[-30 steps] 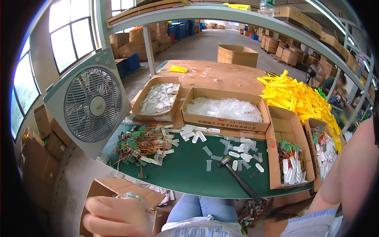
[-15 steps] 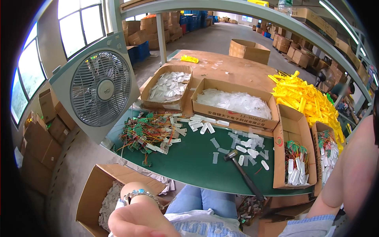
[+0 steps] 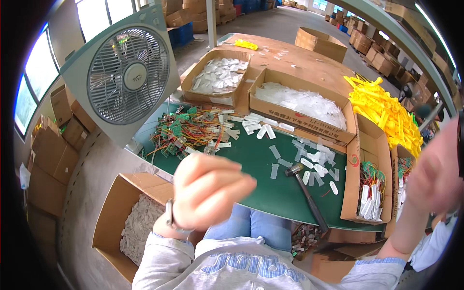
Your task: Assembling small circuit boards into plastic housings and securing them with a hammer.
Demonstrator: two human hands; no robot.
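My left hand [image 3: 208,191], blurred, hangs over the near edge of the green work surface [image 3: 246,203]. Its fingers are curled in, and whatever they might hold is hidden. Raised high at the right rim is my right hand [image 3: 437,169], large and smeared, its fingers unreadable. A black-handled hammer [image 3: 311,203] lies on the green surface, its head beside white plastic covers [image 3: 306,177] and clear strips [image 3: 274,171]. Beyond my left hand sits a tangled heap of green circuit boards with red and yellow wires [image 3: 186,130]. More white covers [image 3: 261,130] lie right of that heap.
Along the back stand a carton of white parts [image 3: 186,89] and a carton of clear pieces [image 3: 253,101]. A carton of wired boards [image 3: 350,193] is at right, near piled yellow parts [image 3: 386,116]. A box fan [image 3: 92,53] stands left; an open carton [image 3: 108,212] sits below.
My left hand has risen from near my body and moved forward to the table edge. My right forearm has lowered, bringing the hand into sight. The view has shifted, with the tabletop now higher.
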